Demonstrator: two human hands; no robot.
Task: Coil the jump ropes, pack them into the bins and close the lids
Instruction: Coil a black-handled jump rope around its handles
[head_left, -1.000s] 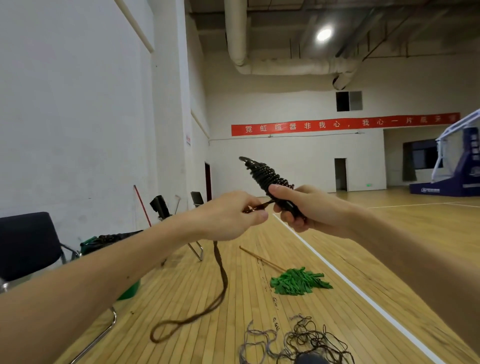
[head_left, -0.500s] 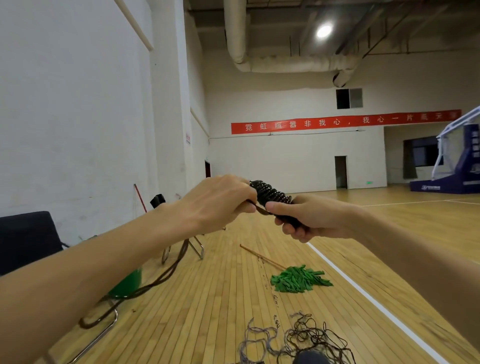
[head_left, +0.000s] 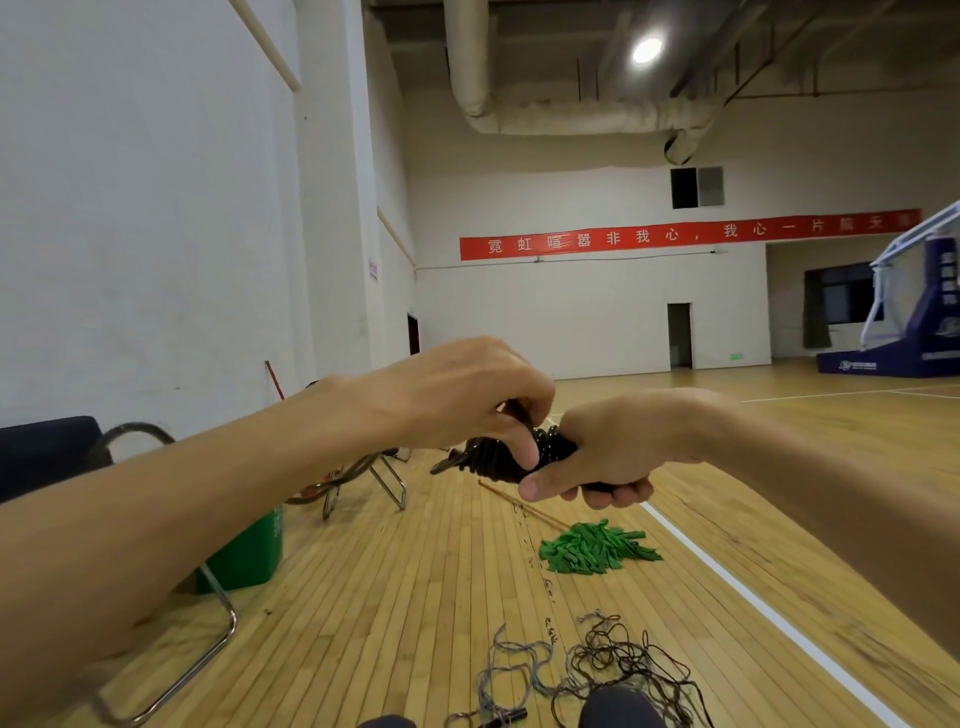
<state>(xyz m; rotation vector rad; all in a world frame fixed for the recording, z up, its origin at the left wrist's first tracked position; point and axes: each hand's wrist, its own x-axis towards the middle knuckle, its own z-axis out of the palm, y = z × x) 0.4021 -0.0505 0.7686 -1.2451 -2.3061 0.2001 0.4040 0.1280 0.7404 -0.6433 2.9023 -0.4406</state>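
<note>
Left hand (head_left: 457, 400) lower, across rope (head_left: 480, 458); mop (head_left: 592, 548) beyond

White walls (head_left: 130, 208), wooden floor (head_left: 415, 597). Beyond the right hand (head_left: 618, 447) hangs a red banner (head_left: 685, 234), a ceiling lamp (head_left: 647, 49) glowing above. A dark chair (head_left: 47, 452) stands left of the left hand (head_left: 457, 400).

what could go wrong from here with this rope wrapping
1. The loose tail trails by the folding chair and may snag on its legs.
2. The coiled jump rope is kept together only by the right hand gripping it and the left hand pinching a strand; a slip could unwind it.
3. The tangled ropes lie by the shoe, a likely trip hazard.
</note>
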